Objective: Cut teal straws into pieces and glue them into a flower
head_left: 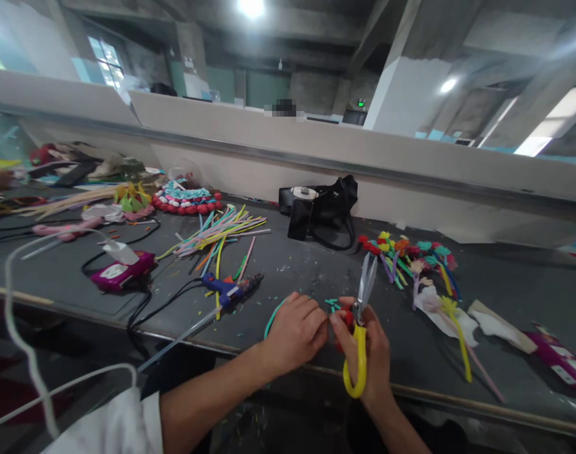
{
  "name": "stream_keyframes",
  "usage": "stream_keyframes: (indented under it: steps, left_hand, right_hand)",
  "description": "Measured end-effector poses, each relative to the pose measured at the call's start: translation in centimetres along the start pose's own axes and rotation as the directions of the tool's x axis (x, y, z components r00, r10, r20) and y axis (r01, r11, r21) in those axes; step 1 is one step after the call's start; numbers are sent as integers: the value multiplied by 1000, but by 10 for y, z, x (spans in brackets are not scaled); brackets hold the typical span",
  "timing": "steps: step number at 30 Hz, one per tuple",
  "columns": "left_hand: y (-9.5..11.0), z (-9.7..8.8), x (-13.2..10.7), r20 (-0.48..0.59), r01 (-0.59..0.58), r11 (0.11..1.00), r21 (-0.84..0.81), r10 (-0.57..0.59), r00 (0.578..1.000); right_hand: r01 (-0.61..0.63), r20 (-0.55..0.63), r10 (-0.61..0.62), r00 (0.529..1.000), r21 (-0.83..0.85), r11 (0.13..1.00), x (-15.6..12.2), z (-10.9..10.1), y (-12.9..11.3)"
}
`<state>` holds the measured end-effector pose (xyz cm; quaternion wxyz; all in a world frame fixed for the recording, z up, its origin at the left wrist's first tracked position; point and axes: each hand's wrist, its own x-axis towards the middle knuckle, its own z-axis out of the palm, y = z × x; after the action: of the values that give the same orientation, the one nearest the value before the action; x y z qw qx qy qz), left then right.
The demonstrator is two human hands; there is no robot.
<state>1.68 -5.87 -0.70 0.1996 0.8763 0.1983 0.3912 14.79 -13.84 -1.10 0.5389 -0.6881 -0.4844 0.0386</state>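
Scissors (361, 347) sit gripped in the right hand (376, 347), a teal stem (271, 320) clamped in the left hand (294, 329) — trimming, seemingly; another snip needs them turned stemward.

No lettering can be read. The glowing green sign (361, 103) and the white label (113, 271) on the purple block (143, 268) are illegible.

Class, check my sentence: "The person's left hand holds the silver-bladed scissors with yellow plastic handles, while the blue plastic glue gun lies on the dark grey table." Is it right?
The hand is wrong: the head view shows the silver-bladed scissors with yellow plastic handles in the right hand. The blue plastic glue gun does lie on the dark grey table.
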Motion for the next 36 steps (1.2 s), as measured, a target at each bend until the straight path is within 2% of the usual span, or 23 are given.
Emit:
stream_keyframes:
  steps: [2,4,5,7,8,10,13,16,19,22,26,31,36]
  left_hand:
    - [2,-1,2,-2,77,989,-129,-78,997]
    - [3,-2,5,72,243,913,-328,-233,970]
    - [2,-3,6,148,348,830,-436,-315,937]
    - [-1,-5,9,326,527,608,-594,-418,848]
    - [-3,-6,9,399,582,512,-632,-428,811]
    - [-7,-8,10,473,624,408,-667,-416,777]
    - [-7,-12,11,439,595,337,-730,-436,786]
    - [-4,-17,14,288,467,230,-854,-538,792]
    - [-2,-21,18,158,302,122,-946,-637,754]
    - [-2,-21,19,125,218,54,-974,-676,726]
    - [-2,-19,17,110,178,30,-984,-682,723]
    - [-1,-20,17,76,159,57,-986,-692,718]
    - [0,-19,17,56,170,93,-981,-706,706]
  right_hand:
    - [17,14,-17,1000,-11,1000,1,-1,0]
    - [17,40,-17,999,-1,1000,2,-2,1]
    - [16,56,-17,998,13,1000,2,-2,1]
    - [20,93,-24,995,50,999,2,-2,1]
    - [27,111,-34,993,63,998,2,-2,0]
    - [42,126,-50,991,68,997,1,-2,-1]
    - [63,86,-64,994,18,998,-1,0,-3]
    - [136,61,-132,989,-71,988,-6,3,-1]
    - [211,92,-198,976,-170,963,-13,8,4]
    - [229,132,-201,971,-249,941,-21,14,9]
    - [238,201,-181,963,-314,919,-25,17,10]
    - [302,173,-255,951,-361,882,-26,18,11]
    - [303,162,-258,953,-405,863,-26,19,8]
